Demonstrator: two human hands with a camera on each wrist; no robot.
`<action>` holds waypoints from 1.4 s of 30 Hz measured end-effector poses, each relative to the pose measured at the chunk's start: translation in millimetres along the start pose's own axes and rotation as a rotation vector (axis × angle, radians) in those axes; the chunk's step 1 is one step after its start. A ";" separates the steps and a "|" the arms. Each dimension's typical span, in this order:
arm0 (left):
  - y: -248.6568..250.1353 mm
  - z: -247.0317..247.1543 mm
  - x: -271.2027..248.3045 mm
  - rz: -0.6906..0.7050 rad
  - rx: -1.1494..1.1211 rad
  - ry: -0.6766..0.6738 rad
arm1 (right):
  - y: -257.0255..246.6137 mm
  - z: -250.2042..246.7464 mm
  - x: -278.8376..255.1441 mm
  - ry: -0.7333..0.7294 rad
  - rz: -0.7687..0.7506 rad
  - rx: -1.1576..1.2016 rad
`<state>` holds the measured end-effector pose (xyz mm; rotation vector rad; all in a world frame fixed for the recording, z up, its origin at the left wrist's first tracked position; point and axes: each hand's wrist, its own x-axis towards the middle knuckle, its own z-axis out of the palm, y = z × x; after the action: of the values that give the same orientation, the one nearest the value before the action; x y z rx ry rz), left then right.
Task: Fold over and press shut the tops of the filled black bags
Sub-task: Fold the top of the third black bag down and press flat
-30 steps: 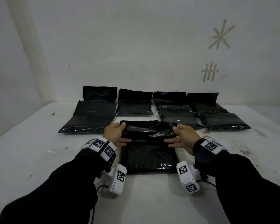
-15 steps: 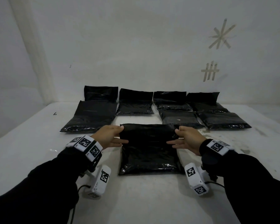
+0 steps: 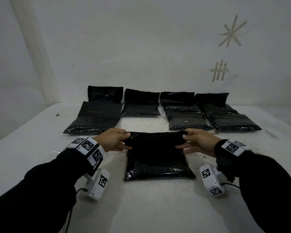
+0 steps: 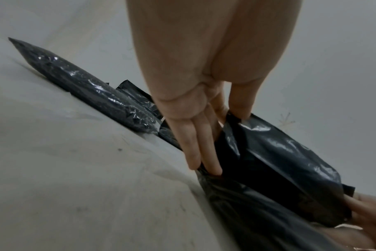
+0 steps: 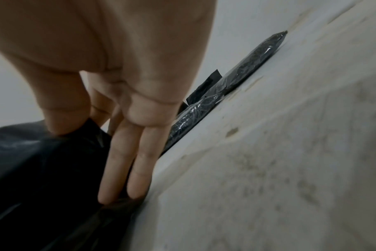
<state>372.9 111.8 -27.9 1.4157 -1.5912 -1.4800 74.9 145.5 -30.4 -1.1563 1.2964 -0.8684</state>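
A filled black bag (image 3: 156, 162) lies flat on the white table in front of me. Its top flap (image 3: 155, 137) is lifted off the table and held between both hands. My left hand (image 3: 115, 140) pinches the flap's left corner with thumb and forefinger, its other fingers straight along the bag's side. In the left wrist view the thumb presses the flap (image 4: 279, 152) from above. My right hand (image 3: 197, 142) pinches the right corner in the same way. In the right wrist view two straight fingers (image 5: 127, 161) lie against the black bag (image 5: 43, 169).
Several more filled black bags lie in two rows further back: one at the left (image 3: 94, 118), one in the middle (image 3: 141, 106), two pairs at the right (image 3: 230, 122). The back ones have tops standing against the white wall (image 3: 141, 47). Tape marks (image 3: 232, 32) are on the wall.
The flap, held up and crumpled a second ago, has been pulled taut and drawn a little toward me. Both hands moved apart and stayed pinched on its corners.
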 end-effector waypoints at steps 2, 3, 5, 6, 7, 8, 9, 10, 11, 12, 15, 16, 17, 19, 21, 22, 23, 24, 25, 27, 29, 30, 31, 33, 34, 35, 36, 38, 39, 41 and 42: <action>1.5 -2.4 -0.4 0.006 0.071 -0.030 | 0.6 -1.4 0.5 -0.015 0.006 -0.037; 2.0 -3.4 -1.1 0.010 0.104 -0.047 | 1.0 -2.5 0.7 -0.022 0.007 -0.057; 1.9 -5.7 -2.5 0.020 0.163 -0.078 | 1.1 -5.1 0.6 -0.035 0.008 -0.105; 1.5 -7.0 -4.2 0.030 0.194 -0.095 | 0.7 -6.2 -0.2 -0.045 0.008 -0.133; 1.1 -8.0 -6.6 0.042 0.236 -0.118 | 0.2 -7.5 -1.5 -0.057 0.008 -0.167; 0.8 -8.6 -9.1 0.055 0.279 -0.141 | -0.4 -8.5 -3.3 -0.072 0.008 -0.210; -0.8 -9.5 -10.1 0.060 0.326 -0.160 | -0.8 -9.3 -4.5 -0.088 0.005 -0.262; -1.8 -9.9 -11.7 0.064 0.377 -0.175 | -1.2 -10.2 -6.0 -0.106 0.003 -0.315; -2.6 -10.6 -13.0 0.074 0.428 -0.183 | -1.4 -11.0 -6.8 -0.125 0.003 -0.357; -3.2 -10.9 -14.3 0.084 0.476 -0.195 | -1.4 -11.8 -7.6 -0.145 0.002 -0.386; -5.1 -12.2 -14.0 0.112 0.530 -0.238 | 0.6 -16.2 -6.0 -0.211 0.004 -0.435; -6.0 -13.3 -14.5 0.108 0.528 -0.254 | 1.6 -17.3 -4.9 -0.229 -0.002 -0.463; -6.2 -13.7 -16.6 0.102 0.519 -0.273 | 2.2 -18.3 -4.0 -0.239 -0.015 -0.493; -8.1 -14.3 -18.9 0.099 0.514 -0.290 | 3.5 -19.0 -4.1 -0.237 -0.033 -0.538; -9.3 -11.7 -19.9 0.111 0.500 -0.310 | 4.6 -18.7 -5.6 -0.226 -0.051 -0.570; -9.7 -10.2 -20.2 0.116 0.506 -0.315 | 4.4 -17.7 -6.8 -0.228 -0.057 -0.589; -9.9 -9.2 -20.7 0.138 0.536 -0.315 | 4.1 -16.7 -7.7 -0.231 -0.062 -0.609; -10.2 -8.4 -21.1 0.162 0.577 -0.312 | 3.8 -15.4 -8.7 -0.234 -0.063 -0.627; -10.0 -7.3 -21.8 0.180 0.624 -0.306 | 4.0 -14.5 -9.2 -0.234 -0.065 -0.644; -7.8 -3.9 -25.2 0.204 0.721 -0.291 | 4.5 -12.9 -10.2 -0.217 -0.069 -0.682; -5.9 0.0 -29.8 0.215 0.821 -0.261 | 4.7 -11.5 -10.9 -0.200 -0.083 -0.728; -5.6 1.9 -31.7 0.216 0.862 -0.238 | 5.2 -11.1 -10.8 -0.193 -0.090 -0.743; -5.2 4.3 -33.4 0.220 0.898 -0.213 | 5.6 -10.5 -10.6 -0.187 -0.094 -0.754; -4.7 8.6 -34.8 0.233 0.961 -0.172 | 5.6 -9.4 -10.1 -0.178 -0.098 -0.769; -4.6 9.9 -34.9 0.236 0.982 -0.159 | 5.5 -9.0 -9.6 -0.176 -0.098 -0.775; -4.2 11.2 -35.1 0.232 0.998 -0.153 | 5.5 -8.8 -8.9 -0.175 -0.098 -0.778; -4.3 12.0 -34.7 0.228 1.014 -0.148 | 5.8 -8.8 -8.2 -0.173 -0.097 -0.784; -4.3 12.4 -32.6 0.237 1.064 -0.131 | 6.3 -9.5 -6.7 -0.169 -0.101 -0.799; -4.0 12.2 -31.1 0.246 1.086 -0.121 | 6.4 -10.1 -5.8 -0.166 -0.105 -0.809; -3.2 10.9 -26.8 0.260 1.102 -0.105 | 5.5 -11.1 -3.3 -0.159 -0.115 -0.835; -2.7 10.7 -24.7 0.268 1.115 -0.103 | 4.7 -11.2 -2.0 -0.154 -0.117 -0.850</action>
<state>371.6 138.8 -26.7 1.5226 -2.7328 -0.4440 63.0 146.9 -33.4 -1.9276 1.5216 -0.2699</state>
